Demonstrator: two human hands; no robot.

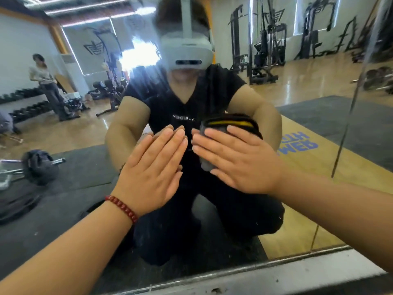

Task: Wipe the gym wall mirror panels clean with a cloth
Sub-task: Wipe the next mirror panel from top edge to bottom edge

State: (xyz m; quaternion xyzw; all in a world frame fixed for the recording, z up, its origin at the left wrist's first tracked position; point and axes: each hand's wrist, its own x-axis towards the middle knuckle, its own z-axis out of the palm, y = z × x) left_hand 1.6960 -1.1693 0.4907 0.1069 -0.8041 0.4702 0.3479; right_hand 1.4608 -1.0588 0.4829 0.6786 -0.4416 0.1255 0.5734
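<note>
mirror panel: smeared, reflects mirrored "WEB" | left hand: flat on glass | right hand: fingers straight, pressing dark yellow-striped cloth

Flat hands, cloth against mirror

You are kneeling in front of the mirror panel, which is reaching down to a grey ledge at the bottom. Your left hand is lying flat on the glass with straight fingers. Just beside it, your right hand is pressing a dark cloth against the same panel. A thin seam is running down the glass at the right. Small dark specks are sitting on the ledge.
</note>
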